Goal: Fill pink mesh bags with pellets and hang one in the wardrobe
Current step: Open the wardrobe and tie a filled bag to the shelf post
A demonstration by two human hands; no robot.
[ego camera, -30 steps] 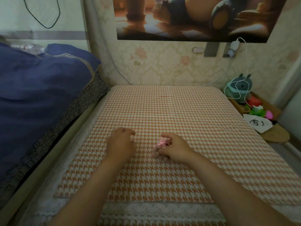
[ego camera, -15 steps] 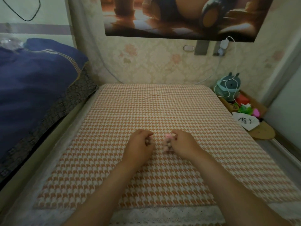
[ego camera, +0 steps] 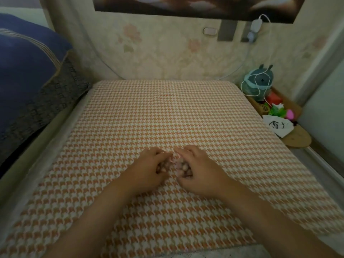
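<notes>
Both hands rest close together on the orange-and-white houndstooth mat [ego camera: 167,112]. My right hand [ego camera: 199,170] is curled around a small pink mesh bag [ego camera: 181,164] that bulges with pale pellets. My left hand [ego camera: 149,168] is curled too, its fingertips at the bag's left side, with a few pellets [ego camera: 162,167] showing under its fingers. Most of the bag is hidden by the fingers. No wardrobe is in view.
A dark blue quilt [ego camera: 24,67] lies piled at the left. At the right edge a wooden tray [ego camera: 297,140] holds a teal plush toy [ego camera: 259,81], a white cable, a white pouch [ego camera: 279,125] and small colourful items. A wallpapered wall stands behind.
My left hand has moved right until it meets the right hand at the bag. The camera has tilted down and moved closer.
</notes>
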